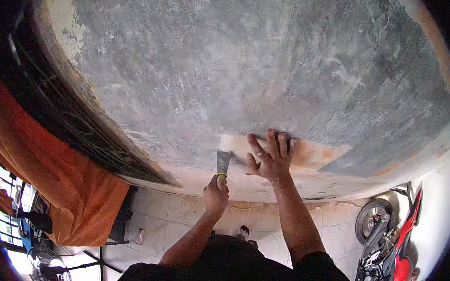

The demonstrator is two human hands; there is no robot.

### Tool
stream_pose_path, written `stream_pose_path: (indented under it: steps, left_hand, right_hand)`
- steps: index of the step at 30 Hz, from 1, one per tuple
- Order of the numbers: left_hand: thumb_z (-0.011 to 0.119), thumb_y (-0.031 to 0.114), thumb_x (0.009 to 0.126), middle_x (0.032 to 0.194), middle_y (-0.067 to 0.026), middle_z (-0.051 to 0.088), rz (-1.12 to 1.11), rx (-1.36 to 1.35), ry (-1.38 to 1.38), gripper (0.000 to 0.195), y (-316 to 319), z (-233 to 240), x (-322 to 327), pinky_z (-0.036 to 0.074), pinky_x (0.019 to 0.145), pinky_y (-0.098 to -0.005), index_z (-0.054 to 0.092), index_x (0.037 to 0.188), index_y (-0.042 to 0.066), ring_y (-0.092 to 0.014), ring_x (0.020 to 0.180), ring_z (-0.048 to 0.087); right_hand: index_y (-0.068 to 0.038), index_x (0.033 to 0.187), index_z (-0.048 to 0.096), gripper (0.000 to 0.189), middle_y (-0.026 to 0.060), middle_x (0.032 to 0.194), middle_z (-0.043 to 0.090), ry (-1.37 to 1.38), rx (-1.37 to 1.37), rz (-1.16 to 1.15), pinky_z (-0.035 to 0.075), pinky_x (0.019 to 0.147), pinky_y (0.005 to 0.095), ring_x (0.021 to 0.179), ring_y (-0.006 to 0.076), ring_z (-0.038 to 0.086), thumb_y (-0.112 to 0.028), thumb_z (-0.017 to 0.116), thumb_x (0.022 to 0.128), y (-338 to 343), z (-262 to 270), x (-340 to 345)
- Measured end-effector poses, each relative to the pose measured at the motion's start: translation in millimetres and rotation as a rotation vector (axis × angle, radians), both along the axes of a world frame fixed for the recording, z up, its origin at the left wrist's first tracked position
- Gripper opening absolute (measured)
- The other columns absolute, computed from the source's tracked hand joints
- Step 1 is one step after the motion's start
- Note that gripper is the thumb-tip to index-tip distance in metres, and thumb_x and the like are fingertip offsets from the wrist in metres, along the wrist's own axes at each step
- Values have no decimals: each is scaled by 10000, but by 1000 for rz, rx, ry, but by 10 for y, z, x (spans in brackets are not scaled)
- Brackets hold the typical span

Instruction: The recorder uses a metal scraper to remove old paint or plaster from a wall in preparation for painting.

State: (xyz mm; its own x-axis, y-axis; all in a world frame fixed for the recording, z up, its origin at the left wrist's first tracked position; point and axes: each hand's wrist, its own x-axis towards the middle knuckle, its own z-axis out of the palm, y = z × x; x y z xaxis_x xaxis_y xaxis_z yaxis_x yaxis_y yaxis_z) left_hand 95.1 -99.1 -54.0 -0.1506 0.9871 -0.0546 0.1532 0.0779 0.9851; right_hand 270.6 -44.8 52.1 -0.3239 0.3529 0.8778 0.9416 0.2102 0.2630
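Observation:
A wall [214, 62] with a mottled grey surface fills most of the view ahead of me. My left hand [216, 194] grips a scraper [223, 161] by its handle, which is mostly hidden in the fist. The scraper's metal blade points up, at the border between grey coating and a pale band low on the wall. To its right, my right hand [272, 159] is on the wall with fingers spread and holds nothing. Around that hand lies a bare patch [313, 155] of pale and orange tones, with grey edges on its top and right.
A red and black motorcycle [399, 263] stands at the right by the white wall. An orange cloth [86, 197] drapes over something at the left, beside a dark panel [75, 119]. A fan [49, 267] stands at lower left. Dust lies on the tiled floor [151, 209] along the wall's foot.

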Motion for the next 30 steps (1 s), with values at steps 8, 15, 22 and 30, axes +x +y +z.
stream_pose_path:
  steps: [8,15,22,30]
  left_hand:
    - [383,419,976,568,-4,449,-30,107,-85,431,25,157,46,377,419,-265,489,803,39,-94,461,434]
    - [378,399,982,564,-1,451,-75,42,-210,408,93,785,123,373,419,-257,490,804,49,-89,457,432]
    - [401,328,980,543,-45,527,-34,-33,-49,367,-77,62,36,441,451,-308,535,824,24,-127,461,536]
    - [390,405,975,563,-11,451,-75,47,-210,413,27,605,89,370,403,-251,489,800,45,-94,435,424]
  right_hand:
    - [-350,1301,510,487,73,1487,280,20,-21,9,43,1123,507,1406,280,142,-429,517,820,-56,33,29]
    - [-352,1294,516,476,78,1488,279,-4,-14,-6,57,1117,512,1406,275,143,-431,501,825,-56,-6,58]
    - [-340,1293,519,473,86,1478,298,-11,6,0,52,1118,505,1403,275,154,-449,486,834,-29,14,34]
    - [-362,1301,504,482,85,1475,301,-13,-8,-26,44,1121,504,1406,290,124,-454,501,828,-69,2,46]
